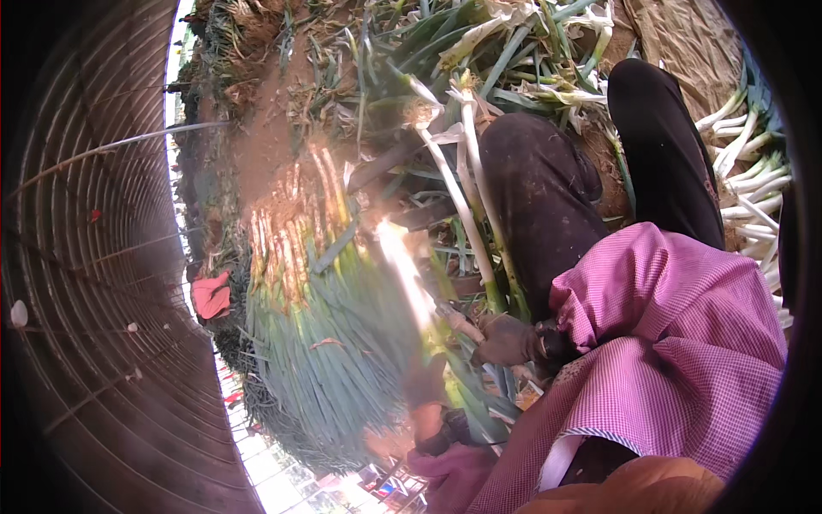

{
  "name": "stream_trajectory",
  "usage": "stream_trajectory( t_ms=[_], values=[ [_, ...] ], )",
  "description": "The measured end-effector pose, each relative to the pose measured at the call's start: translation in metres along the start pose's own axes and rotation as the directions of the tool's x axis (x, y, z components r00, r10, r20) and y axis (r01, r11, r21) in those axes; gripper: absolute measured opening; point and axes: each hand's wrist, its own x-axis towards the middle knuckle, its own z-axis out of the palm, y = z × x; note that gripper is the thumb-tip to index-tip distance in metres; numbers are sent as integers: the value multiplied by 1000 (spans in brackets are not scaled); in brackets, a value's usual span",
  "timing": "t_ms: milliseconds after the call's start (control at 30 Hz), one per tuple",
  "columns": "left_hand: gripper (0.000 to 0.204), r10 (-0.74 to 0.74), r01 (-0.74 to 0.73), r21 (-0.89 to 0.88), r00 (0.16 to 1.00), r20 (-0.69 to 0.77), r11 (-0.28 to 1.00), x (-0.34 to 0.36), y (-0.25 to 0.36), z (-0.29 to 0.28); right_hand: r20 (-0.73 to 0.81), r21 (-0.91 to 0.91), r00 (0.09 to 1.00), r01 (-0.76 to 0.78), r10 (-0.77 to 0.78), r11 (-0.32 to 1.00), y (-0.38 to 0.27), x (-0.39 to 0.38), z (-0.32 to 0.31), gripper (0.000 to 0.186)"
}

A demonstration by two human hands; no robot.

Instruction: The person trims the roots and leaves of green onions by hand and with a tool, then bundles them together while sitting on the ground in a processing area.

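My right hand (507, 340), in a dark glove, is closed beside the green lower end of a pale leek (398, 257); a thin brownish piece lies at its fingers, too unclear to name. Below and left, my left hand (425, 385) is smeared by motion and haze against that leek, its fingers unclear. Two more long leeks (454, 197) stand just right of it, roots upward. A large pile of leeks (312, 343), green leaves toward me and dirty pale roots away, lies at the left.
Loose leeks and leaves (505, 43) cover the top, and more trimmed white leeks (745, 184) lie at the right by my dark-clad knees (544, 180). A curved ribbed structure (103, 257) rises on the left, with a red cloth (210, 295) at its edge. Bare soil (274, 111) shows upper middle.
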Motion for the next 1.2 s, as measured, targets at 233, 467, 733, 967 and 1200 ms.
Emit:
stream_trajectory(
  t_ms=[233, 467, 733, 967, 1200],
  values=[
    [36, -31, 24, -190, 999, -33, 982, 1, 0, -7, -2, -42, 991, 137, -137, 990, 12, 16, 8, 34],
    [47, -89, 95, -217, 995, 36, 971, -23, 9, 9, -126, 88, 988, 96, -85, 991, 5, 4, 2, 31],
    [42, -126, 164, -395, 985, 120, 904, -40, 36, 11, -158, -120, 955, 234, -251, 965, 22, 40, 2, 37],
    [39, -116, 188, -520, 979, 168, 834, -107, -20, -18, -301, -19, 799, 541, -521, 841, -12, 59, -44, 34],
    [26, -96, 89, -37, 968, -232, 995, -75, -1, -40, -249, 286, 820, 571, -515, 770, -94, 18, -71, 30]
  ],
)
